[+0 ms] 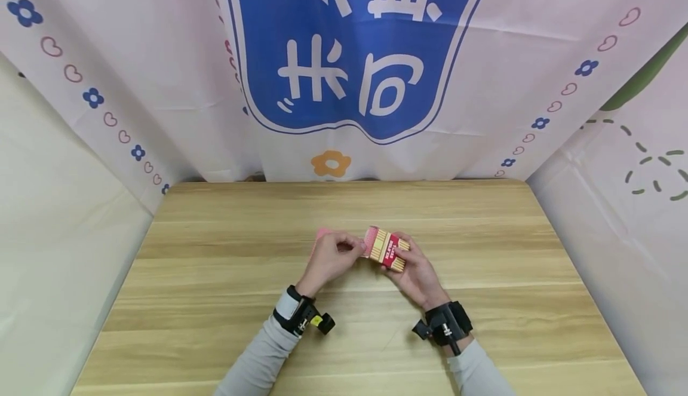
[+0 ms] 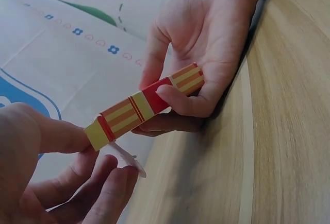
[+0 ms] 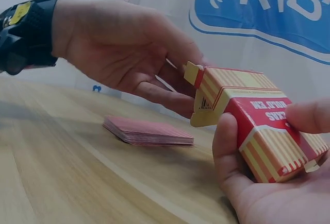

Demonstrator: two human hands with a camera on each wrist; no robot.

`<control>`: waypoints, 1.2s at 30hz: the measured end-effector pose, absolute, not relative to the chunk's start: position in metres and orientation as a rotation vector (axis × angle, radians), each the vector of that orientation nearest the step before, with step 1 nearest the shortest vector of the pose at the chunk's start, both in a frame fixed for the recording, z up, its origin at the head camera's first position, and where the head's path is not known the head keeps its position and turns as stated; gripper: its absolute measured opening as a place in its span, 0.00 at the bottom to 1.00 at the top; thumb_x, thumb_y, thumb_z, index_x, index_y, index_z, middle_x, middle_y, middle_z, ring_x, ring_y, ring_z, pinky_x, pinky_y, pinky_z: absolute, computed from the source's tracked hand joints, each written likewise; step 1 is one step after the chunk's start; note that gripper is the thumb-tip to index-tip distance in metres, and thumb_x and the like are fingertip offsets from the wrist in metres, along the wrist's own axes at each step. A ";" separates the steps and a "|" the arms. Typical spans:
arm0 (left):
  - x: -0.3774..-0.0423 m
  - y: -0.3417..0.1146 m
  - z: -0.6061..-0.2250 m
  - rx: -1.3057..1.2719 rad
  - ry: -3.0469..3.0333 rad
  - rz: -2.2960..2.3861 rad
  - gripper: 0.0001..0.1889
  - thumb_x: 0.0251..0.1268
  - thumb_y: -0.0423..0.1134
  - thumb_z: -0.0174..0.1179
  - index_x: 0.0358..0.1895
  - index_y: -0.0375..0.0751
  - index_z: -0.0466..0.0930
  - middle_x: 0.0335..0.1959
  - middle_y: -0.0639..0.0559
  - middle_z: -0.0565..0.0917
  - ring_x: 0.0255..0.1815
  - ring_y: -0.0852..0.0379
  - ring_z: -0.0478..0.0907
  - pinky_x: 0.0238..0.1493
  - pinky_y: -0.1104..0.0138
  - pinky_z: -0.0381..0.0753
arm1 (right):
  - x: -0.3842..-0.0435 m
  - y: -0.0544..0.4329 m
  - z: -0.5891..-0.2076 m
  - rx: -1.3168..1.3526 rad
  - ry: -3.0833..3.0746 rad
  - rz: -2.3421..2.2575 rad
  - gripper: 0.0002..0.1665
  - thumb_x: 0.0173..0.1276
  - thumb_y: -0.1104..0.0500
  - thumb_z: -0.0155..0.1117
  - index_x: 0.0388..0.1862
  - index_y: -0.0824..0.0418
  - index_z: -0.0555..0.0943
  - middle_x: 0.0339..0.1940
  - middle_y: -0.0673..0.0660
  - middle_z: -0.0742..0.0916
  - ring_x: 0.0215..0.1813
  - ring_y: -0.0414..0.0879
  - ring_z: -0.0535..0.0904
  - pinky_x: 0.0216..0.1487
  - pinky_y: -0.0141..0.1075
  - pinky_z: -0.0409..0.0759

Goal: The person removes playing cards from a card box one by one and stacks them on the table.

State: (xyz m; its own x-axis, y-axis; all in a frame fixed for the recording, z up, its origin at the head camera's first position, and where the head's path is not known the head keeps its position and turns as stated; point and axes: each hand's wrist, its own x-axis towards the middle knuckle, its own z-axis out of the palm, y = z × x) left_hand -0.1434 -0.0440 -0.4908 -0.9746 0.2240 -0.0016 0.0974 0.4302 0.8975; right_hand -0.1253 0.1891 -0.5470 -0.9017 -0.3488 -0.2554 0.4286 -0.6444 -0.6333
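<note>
A red and yellow striped playing-card box (image 1: 386, 248) lies in the right hand (image 1: 421, 276), gripped between the thumb and fingers. Its end facing left is open, and small flaps (image 3: 205, 113) stick out there. The left hand (image 1: 330, 261) reaches across to that end. In the left wrist view, its thumb and index finger pinch the yellow flap (image 2: 95, 135), while a white flap (image 2: 128, 160) hangs by the other fingertips. A pink-backed deck of cards (image 3: 148, 131) sits stacked on the table, mostly covered by the left hand in the head view.
The wooden table (image 1: 215, 324) runs up to a printed cloth (image 1: 484, 115) hanging along its far edge. Pale cloth also hangs at both sides. Each wrist carries a strapped camera, such as the left one (image 1: 303, 315).
</note>
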 end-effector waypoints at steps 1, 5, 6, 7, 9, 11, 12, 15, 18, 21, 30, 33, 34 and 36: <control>-0.143 -0.044 -0.491 0.293 2.547 1.584 0.03 0.70 0.39 0.71 0.36 0.48 0.93 0.45 0.52 0.93 0.45 0.57 0.89 0.51 0.60 0.89 | -0.126 0.190 -0.547 0.149 1.002 -2.506 0.21 0.86 0.64 0.44 0.70 0.45 0.66 0.79 0.60 0.67 0.65 0.50 0.80 0.55 0.39 0.84; -0.143 -0.044 -0.490 0.310 2.505 1.585 0.02 0.68 0.37 0.72 0.37 0.44 0.93 0.46 0.50 0.93 0.46 0.55 0.91 0.50 0.63 0.90 | -0.126 0.192 -0.548 0.142 0.994 -2.492 0.22 0.87 0.65 0.44 0.70 0.44 0.66 0.79 0.61 0.67 0.66 0.51 0.80 0.56 0.40 0.85; -0.142 -0.044 -0.490 0.313 2.496 1.585 0.03 0.68 0.37 0.72 0.37 0.44 0.93 0.46 0.49 0.93 0.46 0.54 0.91 0.49 0.64 0.90 | -0.126 0.192 -0.548 0.141 0.994 -2.490 0.22 0.87 0.65 0.44 0.71 0.44 0.66 0.79 0.61 0.67 0.66 0.51 0.80 0.56 0.39 0.85; -0.143 -0.043 -0.490 0.320 2.488 1.594 0.03 0.68 0.37 0.72 0.37 0.43 0.93 0.47 0.48 0.93 0.47 0.53 0.91 0.49 0.64 0.90 | -0.127 0.192 -0.548 0.141 0.995 -2.488 0.22 0.87 0.65 0.44 0.71 0.45 0.66 0.79 0.61 0.67 0.66 0.51 0.81 0.56 0.39 0.85; -0.143 -0.043 -0.491 0.325 2.490 1.597 0.03 0.68 0.36 0.72 0.36 0.43 0.93 0.48 0.47 0.93 0.48 0.52 0.91 0.49 0.65 0.90 | -0.127 0.193 -0.547 0.137 0.998 -2.485 0.22 0.86 0.65 0.44 0.71 0.45 0.66 0.79 0.61 0.67 0.65 0.51 0.81 0.56 0.39 0.85; -0.143 -0.042 -0.493 0.332 2.492 1.595 0.03 0.68 0.36 0.73 0.35 0.43 0.93 0.49 0.46 0.93 0.49 0.51 0.91 0.49 0.66 0.90 | -0.127 0.194 -0.547 0.125 1.003 -2.482 0.21 0.86 0.65 0.44 0.70 0.45 0.67 0.79 0.61 0.67 0.65 0.51 0.81 0.56 0.39 0.85; -0.143 -0.042 -0.493 0.336 2.490 1.596 0.03 0.67 0.36 0.73 0.35 0.43 0.92 0.49 0.45 0.93 0.49 0.51 0.91 0.49 0.66 0.90 | -0.127 0.194 -0.547 0.114 1.005 -2.479 0.21 0.86 0.65 0.44 0.70 0.45 0.67 0.78 0.61 0.67 0.65 0.51 0.81 0.55 0.39 0.85; -0.143 -0.041 -0.495 0.341 2.492 1.593 0.03 0.67 0.37 0.74 0.34 0.43 0.92 0.49 0.44 0.93 0.48 0.51 0.91 0.48 0.67 0.90 | -0.127 0.195 -0.548 0.092 1.005 -2.471 0.21 0.86 0.65 0.44 0.69 0.45 0.68 0.78 0.62 0.68 0.64 0.51 0.81 0.55 0.40 0.86; -0.142 -0.041 -0.495 0.326 2.502 1.579 0.03 0.67 0.37 0.73 0.35 0.43 0.92 0.48 0.45 0.93 0.46 0.53 0.91 0.48 0.66 0.90 | -0.127 0.195 -0.548 0.085 1.007 -2.463 0.20 0.87 0.65 0.44 0.68 0.45 0.68 0.77 0.61 0.68 0.64 0.51 0.81 0.55 0.40 0.86; -0.143 -0.042 -0.494 0.302 2.525 1.556 0.02 0.68 0.38 0.72 0.37 0.45 0.93 0.46 0.49 0.93 0.45 0.55 0.90 0.50 0.63 0.90 | -0.128 0.195 -0.549 0.097 1.006 -2.461 0.21 0.87 0.65 0.44 0.69 0.45 0.68 0.77 0.61 0.69 0.64 0.51 0.81 0.56 0.40 0.85; -0.147 -0.051 -0.487 0.228 2.526 1.646 0.05 0.68 0.35 0.67 0.36 0.45 0.93 0.45 0.50 0.93 0.45 0.53 0.90 0.48 0.59 0.90 | -0.129 0.193 -0.548 0.120 1.002 -2.476 0.21 0.87 0.65 0.44 0.71 0.45 0.66 0.78 0.60 0.68 0.65 0.51 0.80 0.56 0.39 0.85; -0.150 -0.057 -0.485 0.139 2.431 1.774 0.05 0.69 0.35 0.65 0.39 0.40 0.90 0.43 0.43 0.92 0.37 0.49 0.90 0.35 0.59 0.90 | -0.129 0.194 -0.548 0.125 0.993 -2.482 0.22 0.87 0.65 0.43 0.71 0.45 0.66 0.79 0.60 0.67 0.67 0.51 0.78 0.55 0.39 0.85; -0.151 -0.059 -0.484 0.106 2.406 1.815 0.05 0.69 0.35 0.65 0.39 0.40 0.89 0.43 0.41 0.92 0.36 0.49 0.90 0.33 0.60 0.90 | -0.129 0.194 -0.548 0.123 0.990 -2.484 0.22 0.87 0.65 0.42 0.71 0.45 0.65 0.79 0.60 0.67 0.67 0.51 0.78 0.55 0.39 0.85; -0.154 -0.063 -0.483 0.058 2.336 1.907 0.05 0.70 0.33 0.64 0.42 0.36 0.87 0.42 0.38 0.90 0.34 0.45 0.90 0.30 0.57 0.90 | -0.129 0.194 -0.548 0.114 0.983 -2.488 0.22 0.87 0.65 0.41 0.71 0.45 0.65 0.79 0.60 0.66 0.68 0.51 0.78 0.55 0.39 0.84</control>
